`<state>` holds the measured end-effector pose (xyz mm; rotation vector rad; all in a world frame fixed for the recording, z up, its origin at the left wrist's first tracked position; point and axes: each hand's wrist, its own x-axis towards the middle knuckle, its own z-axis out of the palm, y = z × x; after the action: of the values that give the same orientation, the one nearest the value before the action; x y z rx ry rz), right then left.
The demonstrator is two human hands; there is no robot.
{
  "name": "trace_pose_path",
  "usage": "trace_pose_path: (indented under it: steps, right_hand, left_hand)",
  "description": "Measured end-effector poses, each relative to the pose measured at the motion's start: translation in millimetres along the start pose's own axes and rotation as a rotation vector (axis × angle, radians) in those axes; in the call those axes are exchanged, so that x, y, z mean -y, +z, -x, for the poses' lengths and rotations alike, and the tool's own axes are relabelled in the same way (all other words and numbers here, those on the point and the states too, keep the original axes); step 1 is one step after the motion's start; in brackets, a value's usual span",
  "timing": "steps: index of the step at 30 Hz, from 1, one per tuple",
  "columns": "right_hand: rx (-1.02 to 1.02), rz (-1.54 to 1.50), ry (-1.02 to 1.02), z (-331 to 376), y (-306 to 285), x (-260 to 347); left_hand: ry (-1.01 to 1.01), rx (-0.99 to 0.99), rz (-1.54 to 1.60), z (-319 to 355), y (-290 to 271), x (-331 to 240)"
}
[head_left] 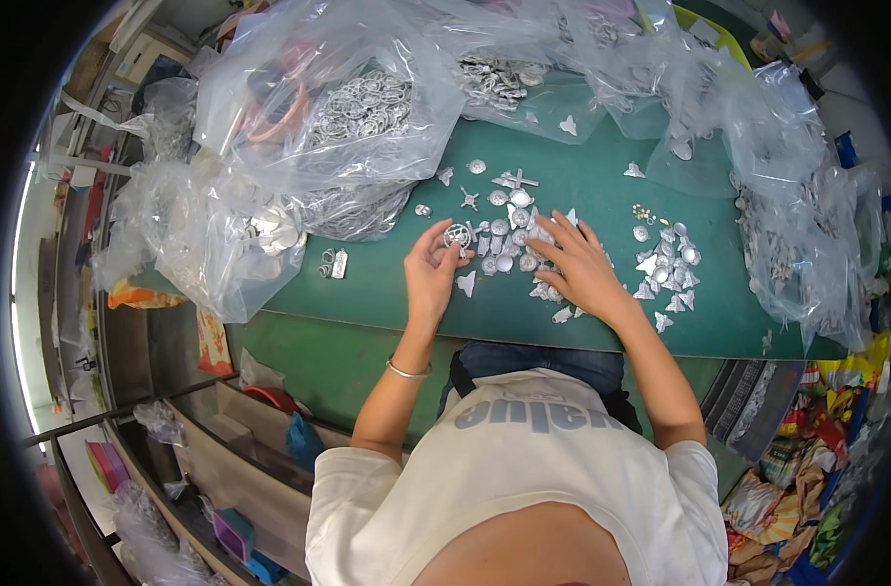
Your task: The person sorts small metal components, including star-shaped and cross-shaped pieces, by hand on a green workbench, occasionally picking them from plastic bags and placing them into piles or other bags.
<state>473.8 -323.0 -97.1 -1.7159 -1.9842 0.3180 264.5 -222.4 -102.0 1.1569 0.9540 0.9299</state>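
Observation:
Between the thumb and fingers of my left hand (429, 275) is a round openwork silver metal charm (456, 235). My right hand (584, 266) lies with fingers spread over a loose pile of small silver metal pieces (499, 242), touching its right part and hiding some of it. The pile mixes round cup-like pieces and flat shapes. A cross-shaped piece (520, 180) lies at its far edge. Right of my right hand is a second group of silver pieces (668, 262), several of them winged or three-pointed. A single pointed piece (466, 284) lies beside my left hand.
Clear plastic bags (240, 127) full of silver pieces crowd the far and left side of the green table (387, 293). More bags (797, 225) line the right edge. Open drawers (240, 459) stand at lower left, and colourful packages (787, 488) pile up at lower right.

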Motion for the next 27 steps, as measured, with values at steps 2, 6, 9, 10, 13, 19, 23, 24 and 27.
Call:
trace_pose_path:
  steps: [2, 6, 9, 10, 13, 19, 23, 24, 27]
  right_hand:
    - [0.005, -0.112, -0.061, 13.3, -2.2, -9.7]
    - [-0.095, -0.177, 0.025, 28.5, -21.0, -10.2]
    - [-0.191, -0.225, 0.175, 32.2, -32.9, -4.3]
    - [-0.161, -0.251, 0.194, 33.7, -34.2, -7.5]
    - [-0.117, -0.366, 0.281, 38.7, -40.0, -25.1]
    - [-0.354, 0.040, 0.240, -0.8, -19.7, -19.5]
    - [-0.269, -0.037, 0.296, -10.1, -13.9, -16.1]
    - [-0.225, -0.111, 0.317, -9.2, -15.7, -17.3]
    - [-0.369, -0.173, 0.286, 4.5, -20.1, -21.3]
  left_hand:
    - [0.035, 0.014, 0.019, 1.5, -2.4, 4.6]
    - [-0.039, 0.085, -0.008, 2.2, 2.5, 1.6]
    - [-0.082, 0.109, -0.017, 3.5, 5.8, 3.6]
    - [-0.084, 0.118, -0.016, 5.0, 7.1, 2.9]
    - [-0.095, 0.106, -0.048, 8.4, 12.6, -2.6]
    - [0.030, 0.048, -0.005, 4.5, 20.2, 5.2]
    - [0.076, 0.035, -0.117, 2.7, 19.8, 13.5]
    - [0.122, 0.022, -0.234, 3.6, 19.7, 12.7]
    - [0.300, -0.035, -0.586, 10.0, 21.5, 4.3]
